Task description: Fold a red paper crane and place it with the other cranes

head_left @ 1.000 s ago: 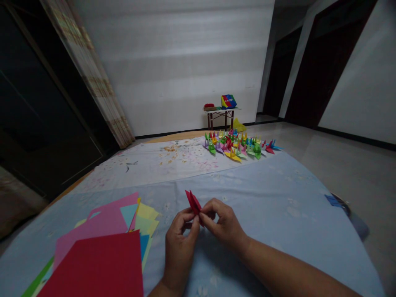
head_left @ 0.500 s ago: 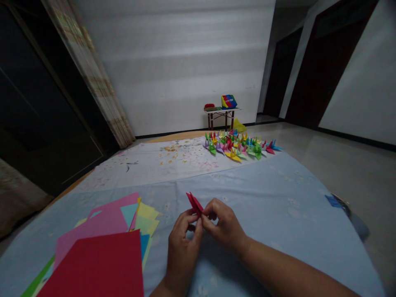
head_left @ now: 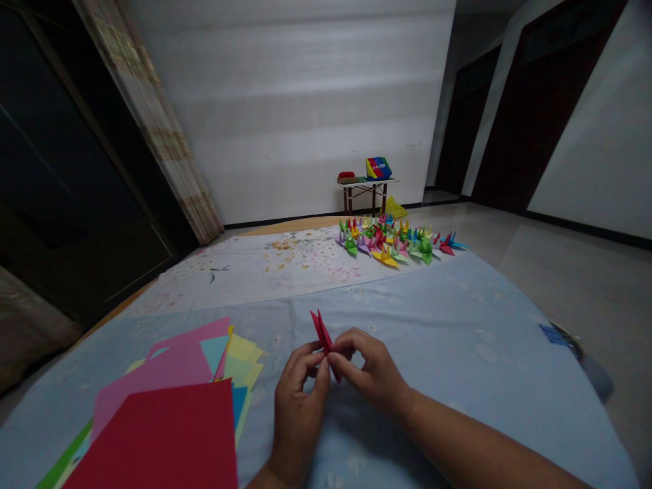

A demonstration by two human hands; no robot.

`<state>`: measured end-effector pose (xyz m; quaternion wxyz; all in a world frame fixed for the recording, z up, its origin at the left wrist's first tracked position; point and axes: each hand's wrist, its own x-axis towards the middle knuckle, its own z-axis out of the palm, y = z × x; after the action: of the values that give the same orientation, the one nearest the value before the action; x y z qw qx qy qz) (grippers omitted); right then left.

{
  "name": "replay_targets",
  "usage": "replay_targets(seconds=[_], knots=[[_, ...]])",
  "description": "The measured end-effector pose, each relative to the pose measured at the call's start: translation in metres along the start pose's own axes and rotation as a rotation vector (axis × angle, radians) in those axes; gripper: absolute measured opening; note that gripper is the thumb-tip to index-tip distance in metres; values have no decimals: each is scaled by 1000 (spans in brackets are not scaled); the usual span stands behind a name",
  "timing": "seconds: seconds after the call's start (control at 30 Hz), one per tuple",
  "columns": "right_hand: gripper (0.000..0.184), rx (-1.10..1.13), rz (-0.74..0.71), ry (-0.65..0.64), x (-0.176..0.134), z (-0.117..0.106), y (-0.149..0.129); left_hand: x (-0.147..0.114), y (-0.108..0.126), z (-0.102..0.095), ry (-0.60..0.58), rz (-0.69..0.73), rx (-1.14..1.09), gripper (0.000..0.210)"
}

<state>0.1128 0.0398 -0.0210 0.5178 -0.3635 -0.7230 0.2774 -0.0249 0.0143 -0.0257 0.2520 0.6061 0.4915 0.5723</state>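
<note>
A small piece of folded red paper is held up over the blue cloth, two narrow points rising from it and a tip showing below the fingers. My left hand pinches it from the left between thumb and fingers. From the right, my right hand grips it with thumb and forefinger, the fingertips of both hands almost touching. Part of the folded paper is hidden behind my fingers. To the left of my hands lies a loose stack of coloured paper, a large red sheet on top and a pink sheet beneath it.
Many coloured paper cranes stand at the table's far right on a white flowered cloth. The near part carries a light blue cloth. Behind, a small folding table holds a colourful box.
The folded red paper has turned more upright, and its lower tip now shows below my fingers. Both hands keep their pinch and have shifted only slightly.
</note>
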Motion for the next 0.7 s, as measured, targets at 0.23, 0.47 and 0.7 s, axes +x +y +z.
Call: replay_targets(seconds=[0.23, 0.47, 0.7], knots=[[13, 89, 150, 15, 5, -1, 1, 0, 0, 1, -31, 44, 31, 11], [17, 125, 175, 1, 5, -1, 3, 1, 2, 0, -28, -1, -19, 13], [18, 154, 215, -13, 5, -1, 3, -1, -4, 2, -48, -2, -65, 12]])
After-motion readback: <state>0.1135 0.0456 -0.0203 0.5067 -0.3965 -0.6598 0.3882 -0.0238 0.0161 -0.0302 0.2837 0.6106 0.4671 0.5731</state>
